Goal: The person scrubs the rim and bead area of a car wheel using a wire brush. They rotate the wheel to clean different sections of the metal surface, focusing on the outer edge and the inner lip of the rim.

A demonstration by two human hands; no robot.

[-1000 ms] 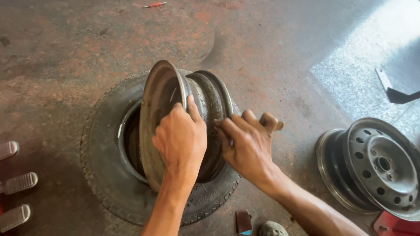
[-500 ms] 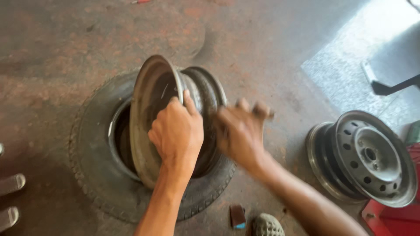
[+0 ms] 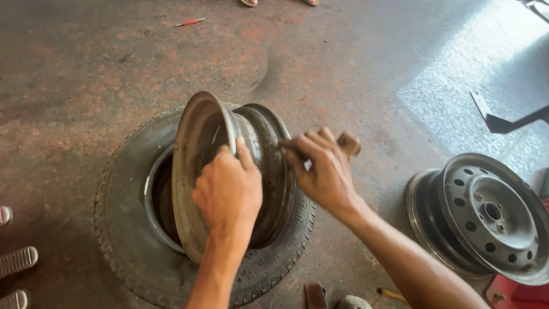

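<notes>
A worn black tyre (image 3: 123, 229) lies flat on the floor. A bare steel wheel rim (image 3: 197, 143) stands on edge in the tyre's opening, tilted. My left hand (image 3: 229, 191) grips the rim's near flange from above. My right hand (image 3: 320, 169) is closed around a small tool with a brown handle (image 3: 349, 142), its tip against the rim's barrel; what the tip touches is hidden by my fingers.
A second grey steel rim (image 3: 486, 214) lies on the floor at the right, beside a red object (image 3: 514, 294). A red screwdriver (image 3: 190, 22) lies far back. A dark metal bracket (image 3: 503, 121) stands at the right. Sandals (image 3: 17, 260) show at the left edge.
My right hand has shifted slightly on the rim with the tool, blurred half a second ago. My left hand keeps its grip on the flange. The view has moved a little.
</notes>
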